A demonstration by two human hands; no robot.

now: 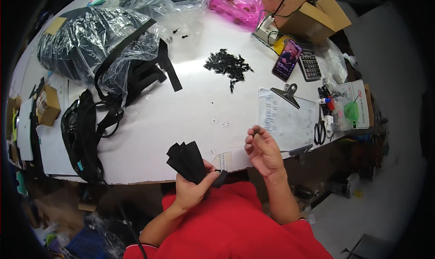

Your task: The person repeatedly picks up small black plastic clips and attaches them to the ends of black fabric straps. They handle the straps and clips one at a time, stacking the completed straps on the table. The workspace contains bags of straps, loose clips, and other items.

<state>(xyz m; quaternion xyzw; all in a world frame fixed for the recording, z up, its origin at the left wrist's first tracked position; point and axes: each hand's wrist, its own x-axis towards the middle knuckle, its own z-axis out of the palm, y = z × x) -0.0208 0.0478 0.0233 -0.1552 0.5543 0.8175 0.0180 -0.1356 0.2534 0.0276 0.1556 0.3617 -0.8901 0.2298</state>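
My left hand (pixel 194 187) is closed around a bundle of black fabric strips (pixel 188 161), which fan out away from me above the table's near edge. A short black end (pixel 220 179) sticks out past the thumb on the right side. My right hand (pixel 264 152) is raised at the near edge of a clipboard, thumb and fingertips pinched together. Something small and dark shows at those fingertips, too small to name. Farther off, a loose pile of small black zipper sliders (pixel 228 63) lies on the white table (pixel 181 118).
Black bags and straps (pixel 84 132) and a plastic-wrapped bundle (pixel 90 41) fill the left. To the right are a clipboard (pixel 287 123), scissors (pixel 320 131), a phone (pixel 287 59), a calculator (pixel 309 63) and cardboard boxes (pixel 312 16). A pink bag (pixel 238 7) sits at the back.
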